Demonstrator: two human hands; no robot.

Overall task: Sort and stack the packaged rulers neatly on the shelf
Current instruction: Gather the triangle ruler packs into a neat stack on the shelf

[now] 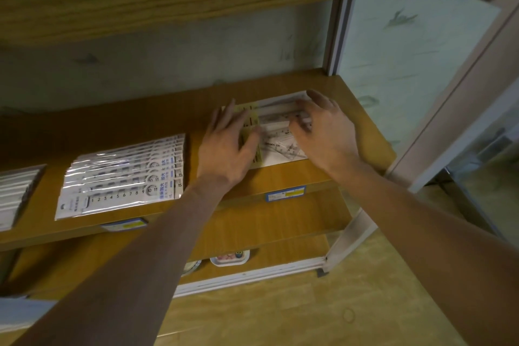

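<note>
Head view. Wooden shelf of orange-brown board, middle tier of a shelving unit. At its right end lies a stack of clear-plastic ruler-set packs with white backing and a yellow header card, flat on the board.

Left hand: palm down on the yellow-header end of that stack, fingers straight and slightly fanned, pressing on it. Right hand: palm down over the stack's right part, fingers bent loosely over the top pack, tips touching it; whether it pinches anything, cannot tell (blur). The stack sits between and under both hands.

Left of the hands, apart from them, a fanned row of clear-wrapped white rulers with printed black numerals lies overlapped on the same shelf. At the far left edge, a further stack of white packs, partly cut off.

Blue-and-yellow price label on the shelf's front edge, below the hands.
</note>
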